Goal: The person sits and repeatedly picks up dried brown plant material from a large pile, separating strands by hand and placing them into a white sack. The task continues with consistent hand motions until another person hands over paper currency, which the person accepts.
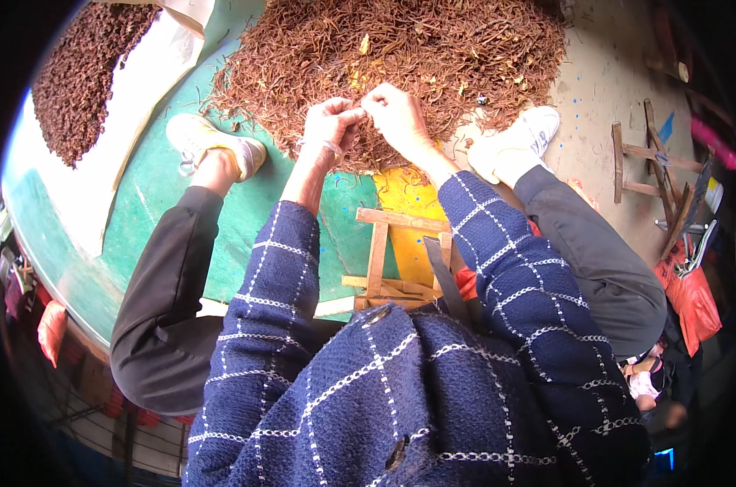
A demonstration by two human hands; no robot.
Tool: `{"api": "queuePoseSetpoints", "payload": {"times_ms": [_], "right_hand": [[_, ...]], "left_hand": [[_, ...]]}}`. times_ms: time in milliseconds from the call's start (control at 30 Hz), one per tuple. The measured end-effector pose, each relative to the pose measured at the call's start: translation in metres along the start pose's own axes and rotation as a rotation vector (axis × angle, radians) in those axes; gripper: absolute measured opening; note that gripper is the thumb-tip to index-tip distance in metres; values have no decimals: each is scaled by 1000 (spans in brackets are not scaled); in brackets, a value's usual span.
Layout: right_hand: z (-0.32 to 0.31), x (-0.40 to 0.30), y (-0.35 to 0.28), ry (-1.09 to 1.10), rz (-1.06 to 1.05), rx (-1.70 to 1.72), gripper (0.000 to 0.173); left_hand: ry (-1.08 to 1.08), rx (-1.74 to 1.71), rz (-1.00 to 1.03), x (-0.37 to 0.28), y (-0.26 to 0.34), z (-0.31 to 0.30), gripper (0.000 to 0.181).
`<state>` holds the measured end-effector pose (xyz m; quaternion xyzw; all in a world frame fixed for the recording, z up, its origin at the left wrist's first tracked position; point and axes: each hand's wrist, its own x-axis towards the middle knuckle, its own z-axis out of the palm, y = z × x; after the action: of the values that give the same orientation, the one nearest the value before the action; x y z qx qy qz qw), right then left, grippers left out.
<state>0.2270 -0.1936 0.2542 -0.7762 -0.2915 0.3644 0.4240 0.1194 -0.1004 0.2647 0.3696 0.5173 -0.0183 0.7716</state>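
Observation:
A wide heap of thin reddish-brown dried stalks (319, 61), mixed with a few yellowish leaf bits (364, 44), lies on the floor before me. Over its near part, my left hand (333, 126) and my right hand (398, 115) meet at the fingertips. Thumb and fingers of each are pinched together, and something small and dark seems to be between them, too small to name. A pale band circles my left wrist. The heap hides whatever lies under it.
Left, a pile of dark brown clustered dried material (78, 79) rests on a white sheet (137, 91). My shoes flank the stalks. A wooden stool frame (377, 255) is below my arms; another wooden frame (642, 152) and a red bag (690, 304) are right. A person (643, 380) is lower right.

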Motion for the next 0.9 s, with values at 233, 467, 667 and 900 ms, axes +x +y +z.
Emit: {"api": "queuePoseSetpoints", "payload": {"times_ms": [233, 467, 667, 900], "right_hand": [[-37, 10, 28, 143, -130, -623, 8], [-28, 35, 23, 18, -250, -815, 23], [9, 76, 60, 85, -223, -828, 10], [-16, 58, 17, 69, 210, 465, 15]], "left_hand": [[-167, -126, 1, -3, -17, -13, 16], [-745, -553, -21, -13, -21, -26, 28], [-459, -344, -98, 11, -5, -38, 19], [28, -184, 219, 13, 13, -15, 33]]}}
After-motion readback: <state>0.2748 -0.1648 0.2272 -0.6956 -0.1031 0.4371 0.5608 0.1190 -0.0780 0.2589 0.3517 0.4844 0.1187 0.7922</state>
